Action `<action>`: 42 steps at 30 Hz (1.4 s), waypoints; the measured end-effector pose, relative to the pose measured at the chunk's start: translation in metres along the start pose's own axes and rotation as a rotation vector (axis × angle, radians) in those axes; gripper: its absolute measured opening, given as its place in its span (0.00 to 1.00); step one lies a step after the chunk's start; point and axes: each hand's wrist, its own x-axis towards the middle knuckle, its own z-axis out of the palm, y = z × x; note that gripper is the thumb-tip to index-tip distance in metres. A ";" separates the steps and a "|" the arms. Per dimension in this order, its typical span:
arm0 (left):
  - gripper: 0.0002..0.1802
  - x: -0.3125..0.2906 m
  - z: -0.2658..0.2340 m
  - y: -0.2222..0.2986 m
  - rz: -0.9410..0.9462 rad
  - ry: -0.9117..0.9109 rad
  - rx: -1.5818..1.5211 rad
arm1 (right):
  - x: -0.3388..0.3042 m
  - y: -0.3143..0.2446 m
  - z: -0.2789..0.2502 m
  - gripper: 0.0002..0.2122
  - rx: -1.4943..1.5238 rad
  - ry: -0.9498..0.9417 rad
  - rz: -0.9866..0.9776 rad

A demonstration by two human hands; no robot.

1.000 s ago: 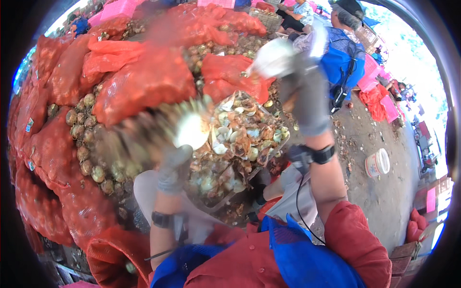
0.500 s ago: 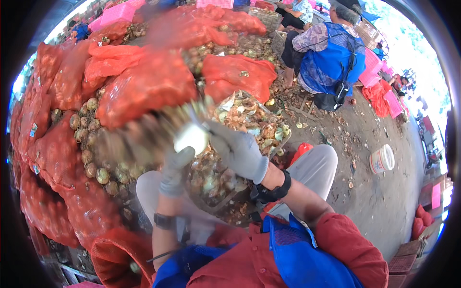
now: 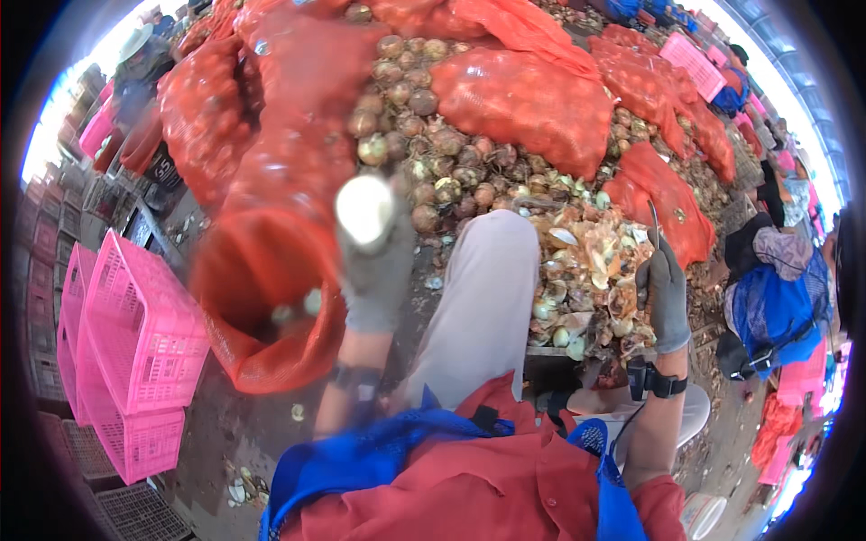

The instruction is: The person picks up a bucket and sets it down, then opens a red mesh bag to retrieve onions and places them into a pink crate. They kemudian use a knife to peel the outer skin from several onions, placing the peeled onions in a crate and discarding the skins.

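My left hand, in a grey glove, grips a peeled white onion; motion blurs it. Just left of that hand stands an open red mesh sack, its mouth facing up. A few pale peeled onions show inside the sack. On the right, my gloved right hand is closed around a small knife, whose thin blade points away from me. That hand is over the right side of a heap of onion skins and peelings. The knife's handle is mostly hidden by my fingers.
Unpeeled onions lie in a pile ahead, beside full red mesh sacks. Pink plastic crates stand at the left. A person in a blue vest sits at the right. A white bucket is at the lower right.
My hands have moved apart. The left carried the peeled onion left toward the open sack, while the right moved away with the knife. The view has swung left, bringing the pink crates in.
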 end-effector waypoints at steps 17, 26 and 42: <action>0.31 0.096 -0.094 -0.098 -0.432 0.183 -0.167 | 0.025 -0.024 -0.065 0.23 -0.025 0.135 0.007; 0.27 0.139 -0.189 -0.242 -0.695 0.163 0.864 | 0.095 0.047 -0.076 0.23 0.023 0.232 0.203; 0.23 0.170 -0.113 -0.254 -0.716 0.107 0.155 | 0.117 0.029 -0.061 0.25 0.031 0.160 0.261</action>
